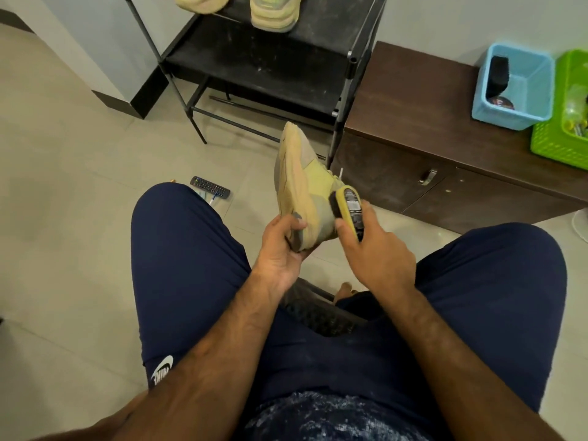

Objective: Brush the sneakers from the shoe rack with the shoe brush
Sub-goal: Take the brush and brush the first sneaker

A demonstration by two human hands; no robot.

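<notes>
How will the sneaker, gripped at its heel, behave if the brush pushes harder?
It may pivot: the left hand grips the sneaker only at the heel, with the toe unsupported. The chunky sole looks stiff and should hold its shape. The fabric upper under the shoe brush probably dents slightly.

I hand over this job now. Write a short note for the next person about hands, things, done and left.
Left hand grips the sneaker at its near end, sole turned left.
Right hand holds the brush, bristles against the sneaker's side.
The shoe rack ahead carries two more shoes.
Done: brushing this sneaker is under way; how far, unclear.
Left: finish it, then probably the shoes on the rack.
</notes>
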